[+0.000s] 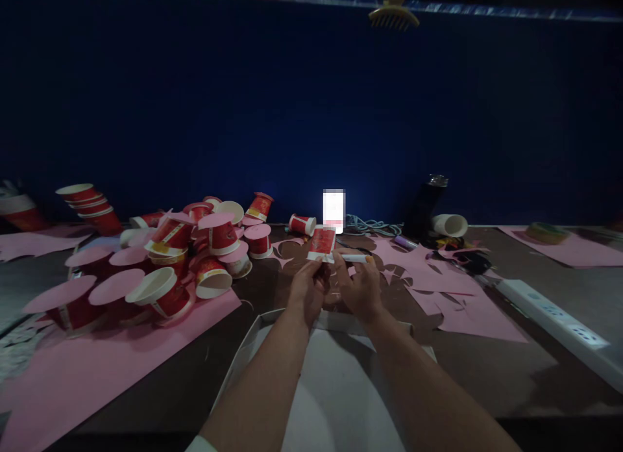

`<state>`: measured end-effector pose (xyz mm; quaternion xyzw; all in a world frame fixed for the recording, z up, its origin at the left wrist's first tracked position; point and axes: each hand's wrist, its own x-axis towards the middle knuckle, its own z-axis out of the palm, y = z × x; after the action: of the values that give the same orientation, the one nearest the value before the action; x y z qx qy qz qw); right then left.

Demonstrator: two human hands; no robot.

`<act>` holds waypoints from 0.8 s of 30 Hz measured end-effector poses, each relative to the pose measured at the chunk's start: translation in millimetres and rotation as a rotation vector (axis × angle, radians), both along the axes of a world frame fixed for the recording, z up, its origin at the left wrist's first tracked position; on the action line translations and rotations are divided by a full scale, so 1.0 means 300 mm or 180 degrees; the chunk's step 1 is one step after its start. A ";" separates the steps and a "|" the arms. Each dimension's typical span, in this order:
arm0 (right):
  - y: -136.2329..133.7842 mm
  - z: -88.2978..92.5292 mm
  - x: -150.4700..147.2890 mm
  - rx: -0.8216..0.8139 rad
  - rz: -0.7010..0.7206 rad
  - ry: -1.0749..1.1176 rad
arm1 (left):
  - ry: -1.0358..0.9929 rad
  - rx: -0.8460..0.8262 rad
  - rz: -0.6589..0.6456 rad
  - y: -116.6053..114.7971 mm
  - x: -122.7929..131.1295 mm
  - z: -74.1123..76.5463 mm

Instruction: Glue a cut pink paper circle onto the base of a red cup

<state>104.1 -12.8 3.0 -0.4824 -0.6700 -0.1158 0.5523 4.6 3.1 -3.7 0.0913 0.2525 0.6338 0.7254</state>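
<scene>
Over the front of the table, my left hand [308,287] is closed on a small red paper cup [322,240], which it grips by the pale rim at the near end. My right hand [360,288] sits just beside it, fingers wrapped round a white pen-like stick with an orange end [354,258]. Its fingertips are close to the cup; whether they touch it I cannot tell. Below both forearms lies a shallow white box lid [335,387]. Behind the cup stands a lit phone [333,208].
Red paper cups [222,238], several topped with pink discs, crowd the left. Stacked cups [92,206] lean behind them. Cut pink paper [481,315], a power strip [559,322], a dark bottle [424,205] and a tipped cup [450,225] lie right. A hair claw [394,10] hangs above.
</scene>
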 end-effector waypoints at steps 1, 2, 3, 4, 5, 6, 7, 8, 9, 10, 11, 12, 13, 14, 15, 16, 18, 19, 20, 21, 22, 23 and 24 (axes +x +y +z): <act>0.000 0.000 0.000 -0.0007 -0.0007 -0.0011 | 0.0004 0.0006 -0.0001 0.000 0.000 0.000; -0.001 0.001 0.000 -0.0018 -0.0021 -0.0020 | 0.0016 0.0000 -0.0013 -0.001 0.000 0.001; -0.002 0.002 0.000 -0.0022 -0.0031 -0.0022 | 0.0027 -0.0011 -0.0013 -0.001 0.000 0.002; -0.004 0.004 -0.001 -0.0033 -0.0026 -0.0023 | 0.0034 -0.0015 -0.0012 -0.002 0.000 0.003; -0.005 0.005 -0.001 -0.0049 -0.0019 -0.0021 | 0.0037 -0.0015 -0.0011 -0.003 0.000 0.004; -0.006 0.007 -0.002 -0.0063 -0.0019 -0.0019 | 0.0039 -0.0022 -0.0008 -0.004 0.000 0.005; -0.007 0.009 -0.003 -0.0067 -0.0025 -0.0018 | 0.0038 -0.0032 0.0004 -0.004 0.000 0.006; -0.008 0.010 -0.003 -0.0068 -0.0029 -0.0024 | 0.0032 -0.0039 0.0011 -0.004 0.000 0.006; -0.008 0.011 -0.004 -0.0065 -0.0032 -0.0030 | 0.0027 -0.0041 0.0006 -0.004 0.000 0.005; -0.008 0.012 -0.004 -0.0061 -0.0041 -0.0030 | 0.0022 -0.0040 -0.0007 -0.003 0.000 0.005; -0.008 0.013 -0.005 -0.0056 -0.0043 -0.0031 | 0.0016 -0.0033 -0.0018 -0.003 -0.001 0.004; -0.008 0.013 -0.005 -0.0054 -0.0037 -0.0029 | 0.0006 -0.0020 -0.0028 -0.002 -0.001 0.003; -0.007 0.012 -0.005 -0.0057 -0.0022 -0.0025 | -0.0007 0.0004 -0.0028 -0.002 -0.001 0.002; -0.007 0.012 -0.005 -0.0067 -0.0009 -0.0020 | -0.0017 0.0014 -0.0016 -0.001 -0.001 0.002; -0.007 0.011 -0.004 -0.0074 -0.0004 -0.0010 | -0.0023 0.0014 -0.0003 -0.001 -0.001 0.001; -0.007 0.011 -0.004 -0.0079 -0.0010 -0.0001 | -0.0028 0.0010 -0.0004 -0.001 -0.001 0.000; -0.009 0.011 -0.004 -0.0085 -0.0039 0.0000 | -0.0023 0.0008 -0.0014 -0.001 -0.001 -0.001; -0.010 0.012 -0.004 -0.0081 -0.0057 -0.0014 | -0.0018 0.0012 -0.0016 -0.001 -0.001 -0.002; -0.011 0.013 -0.003 -0.0080 -0.0065 -0.0030 | -0.0015 0.0015 -0.0021 0.000 -0.001 -0.003; -0.011 0.014 -0.003 -0.0087 -0.0062 -0.0041 | -0.0016 0.0022 -0.0020 0.000 -0.001 -0.004; -0.011 0.015 -0.003 -0.0086 -0.0058 -0.0042 | -0.0015 0.0024 -0.0017 0.000 -0.001 -0.005; -0.011 0.015 -0.003 -0.0085 -0.0052 -0.0038 | -0.0011 0.0031 -0.0027 0.001 -0.001 -0.007; -0.010 0.015 -0.003 -0.0087 -0.0048 -0.0034 | -0.0004 0.0038 -0.0033 0.002 -0.001 -0.008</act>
<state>103.1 -15.8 7.5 -0.4943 -0.6708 -0.1134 0.5412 4.4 3.6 -6.1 0.0965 0.2478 0.6315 0.7284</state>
